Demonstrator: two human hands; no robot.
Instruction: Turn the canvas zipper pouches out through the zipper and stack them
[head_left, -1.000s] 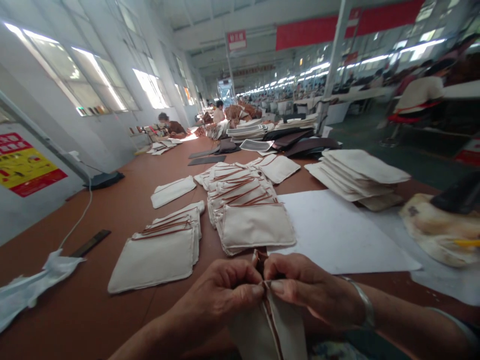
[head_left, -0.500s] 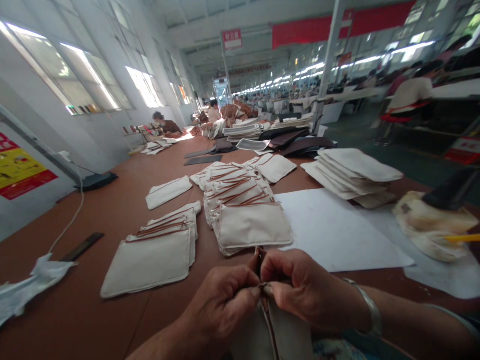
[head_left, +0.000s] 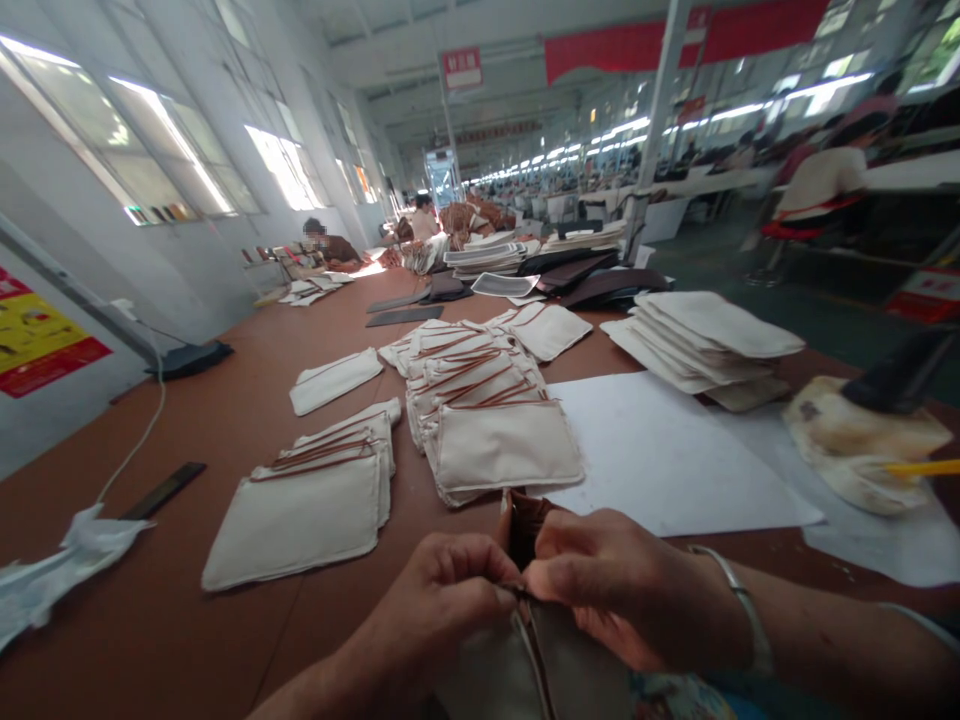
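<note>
My left hand (head_left: 450, 610) pinches the edge of a cream fabric piece (head_left: 495, 672) that has a brown strip down its middle. My right hand (head_left: 622, 580), with a bangle on the wrist, grips the same piece just to the right, the fingertips of both hands nearly touching. Beyond the fingers the piece gapes and shows a brown inside (head_left: 529, 515). Just past my hands lies a fanned stack of cream pieces with brown strips (head_left: 510, 445). A second such stack (head_left: 300, 520) sits to the left.
White paper (head_left: 675, 460) lies on the brown table (head_left: 172, 610), with a pile of cream pieces (head_left: 712, 335) behind it. At the right are a stained container (head_left: 862, 440) and a yellow stick (head_left: 922, 467). A dark flat bar (head_left: 165, 490) lies left. People sit farther off.
The held piece now gapes wider beyond my fingers, showing more of the brown inside. Both hands have shifted a little, the right one turning at the wrist. The view has tilted slightly.
</note>
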